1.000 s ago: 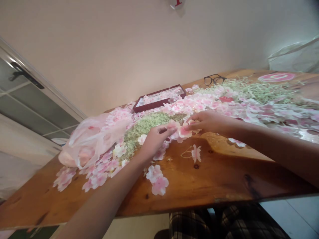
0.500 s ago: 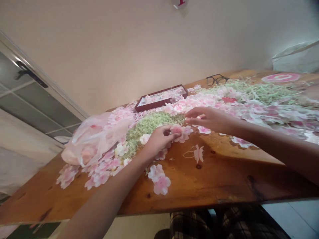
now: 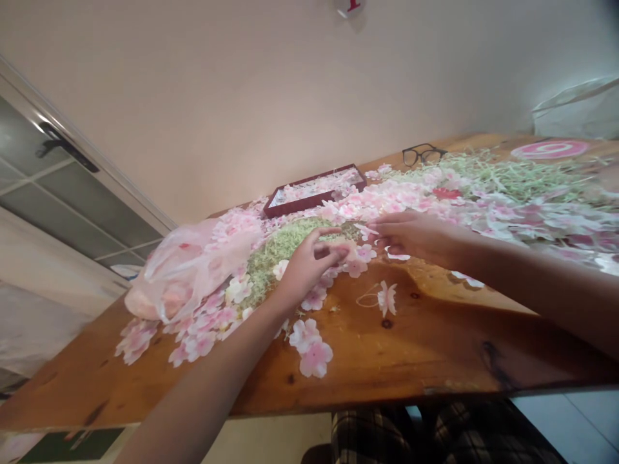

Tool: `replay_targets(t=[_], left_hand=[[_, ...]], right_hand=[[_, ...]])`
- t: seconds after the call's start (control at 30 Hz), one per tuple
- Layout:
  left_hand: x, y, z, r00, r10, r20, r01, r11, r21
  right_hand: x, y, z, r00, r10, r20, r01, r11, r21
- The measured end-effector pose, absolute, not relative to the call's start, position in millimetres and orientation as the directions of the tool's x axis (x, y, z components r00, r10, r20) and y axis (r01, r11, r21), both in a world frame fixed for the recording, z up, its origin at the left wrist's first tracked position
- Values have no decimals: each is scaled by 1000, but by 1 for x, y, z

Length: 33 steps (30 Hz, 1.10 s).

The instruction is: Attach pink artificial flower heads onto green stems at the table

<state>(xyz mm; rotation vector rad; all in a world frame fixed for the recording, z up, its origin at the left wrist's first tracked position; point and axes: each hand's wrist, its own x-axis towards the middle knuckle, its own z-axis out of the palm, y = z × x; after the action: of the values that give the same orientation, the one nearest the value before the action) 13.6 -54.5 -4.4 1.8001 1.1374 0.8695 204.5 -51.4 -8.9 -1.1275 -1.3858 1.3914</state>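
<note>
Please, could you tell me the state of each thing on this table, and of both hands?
Left hand: open, thumb and forefinger apart, near pink flowers.
Right hand: fingers bent over flowers; grip unclear.
Dark red box: open, pink flowers inside.
Plastic bag: bulging, pinkish contents showing through.
Glasses: resting on the table, unworn.
Green shreds: loose, spread out.
</note>
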Motion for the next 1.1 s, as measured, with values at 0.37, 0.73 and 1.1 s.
replay_targets(t=[0.37, 0.73, 1.1], left_hand=[[16, -57, 0, 376, 910, 176, 293, -297, 909], [21, -66, 2, 344, 899, 271, 317, -382, 868], [17, -60, -1, 327, 927, 186, 315, -292, 903]], right_hand=[[201, -54, -9, -373, 916, -150, -211, -241, -947], [195, -66, -9, -445, 889, -105, -10, -123, -992], [191, -64, -7, -306, 912, 274, 447, 392, -804]])
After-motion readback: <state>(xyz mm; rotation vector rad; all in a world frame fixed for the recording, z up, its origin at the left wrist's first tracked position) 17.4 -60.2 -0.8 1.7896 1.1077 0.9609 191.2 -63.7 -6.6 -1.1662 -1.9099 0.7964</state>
